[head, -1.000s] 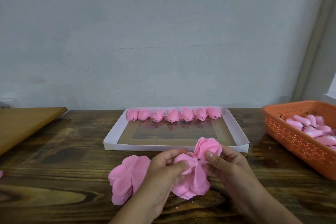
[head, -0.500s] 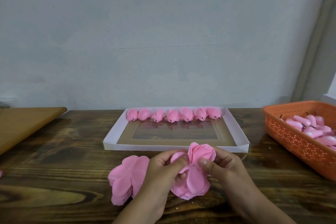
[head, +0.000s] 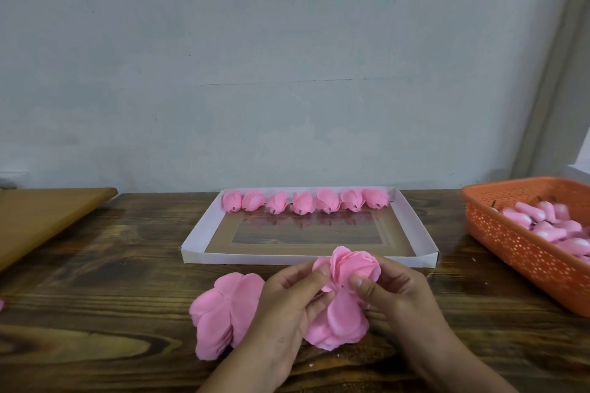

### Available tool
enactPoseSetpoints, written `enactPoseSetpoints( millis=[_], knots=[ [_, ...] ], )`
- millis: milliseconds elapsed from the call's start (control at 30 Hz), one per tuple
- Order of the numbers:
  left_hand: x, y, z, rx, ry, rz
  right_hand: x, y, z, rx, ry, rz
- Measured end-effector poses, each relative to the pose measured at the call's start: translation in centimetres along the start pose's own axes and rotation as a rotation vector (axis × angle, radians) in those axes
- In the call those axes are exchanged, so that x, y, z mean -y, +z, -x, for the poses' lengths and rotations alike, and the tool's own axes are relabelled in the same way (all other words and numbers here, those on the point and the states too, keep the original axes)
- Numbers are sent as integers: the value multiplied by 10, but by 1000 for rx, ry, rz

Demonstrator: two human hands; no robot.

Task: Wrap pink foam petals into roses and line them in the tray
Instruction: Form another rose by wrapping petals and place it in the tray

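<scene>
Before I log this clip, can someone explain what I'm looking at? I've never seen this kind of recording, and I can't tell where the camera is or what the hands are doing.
There is no machine here. One camera, worn on a person's head, looks down at their two bare hands over a dark wooden table. The left hand and right hand together pinch a half-wrapped pink foam rose, its loose outer petals hanging below. A stack of flat pink foam petals lies beside the left hand. Behind sits a shallow white cardboard tray with seven finished pink roses lined along its far edge. At right, an orange perforated plastic basket holds pink buds.
</scene>
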State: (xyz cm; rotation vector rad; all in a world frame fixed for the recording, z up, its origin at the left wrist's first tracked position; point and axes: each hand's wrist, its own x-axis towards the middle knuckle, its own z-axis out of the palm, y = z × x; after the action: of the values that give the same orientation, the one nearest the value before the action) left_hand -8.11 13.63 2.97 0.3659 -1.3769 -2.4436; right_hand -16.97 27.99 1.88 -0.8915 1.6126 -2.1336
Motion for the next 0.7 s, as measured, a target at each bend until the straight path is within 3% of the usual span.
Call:
enactPoseSetpoints(
  millis=[267, 433, 700],
  knots=[
    [1, 1, 1, 73, 51, -134, 1, 0, 0, -48, 9, 22],
    [6, -2, 1, -15, 120, -367, 0, 0, 0, -27, 30, -2],
    [8, -1, 0, -49, 280, -431, 0, -1, -1, 58, 141, -83]
  ],
)
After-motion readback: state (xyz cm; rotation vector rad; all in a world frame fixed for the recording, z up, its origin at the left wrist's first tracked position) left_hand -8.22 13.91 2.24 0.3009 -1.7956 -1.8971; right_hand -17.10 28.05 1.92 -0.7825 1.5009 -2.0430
